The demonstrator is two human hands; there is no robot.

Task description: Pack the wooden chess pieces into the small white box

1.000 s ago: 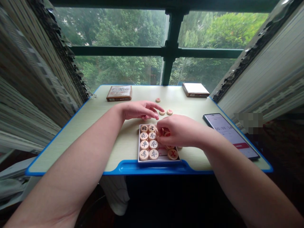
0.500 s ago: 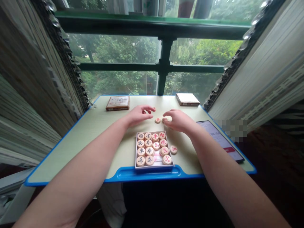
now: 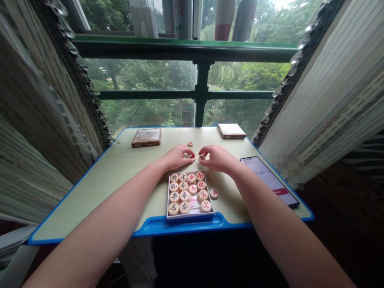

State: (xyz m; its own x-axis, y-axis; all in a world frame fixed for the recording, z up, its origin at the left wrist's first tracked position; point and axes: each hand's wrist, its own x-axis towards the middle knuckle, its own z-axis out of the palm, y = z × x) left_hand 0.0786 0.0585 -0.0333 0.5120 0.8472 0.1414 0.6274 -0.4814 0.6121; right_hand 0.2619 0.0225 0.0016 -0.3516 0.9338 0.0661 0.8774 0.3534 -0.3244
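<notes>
My left hand (image 3: 177, 157) lies just beyond the box, thumb and fingertips closed round a small round Chinese chess piece (image 3: 193, 159) that they partly hide. Facing it, my right hand (image 3: 217, 157) pinches another chess piece (image 3: 201, 158) at its fingertips. Farther back, a loose chess piece (image 3: 190, 143) with a red mark lies flat on the table. In front of my hands stands a shallow white box (image 3: 168, 196) with stacked wooden pieces, black characters on the left and red on the right. A red-marked horse piece (image 3: 214, 193) lies outside its right wall.
The pale table (image 3: 114, 188) has a blue edge with a moulded groove (image 3: 150, 227) in front. A flat brown box (image 3: 147, 137) sits at the back left and a white-topped box (image 3: 231, 131) at the back right. A phone (image 3: 270, 180) lies on the right.
My left hand has drawn back from the far loose piece and closed on a nearer one. My right hand has its piece closer to the left hand. The camera view has tilted up slightly.
</notes>
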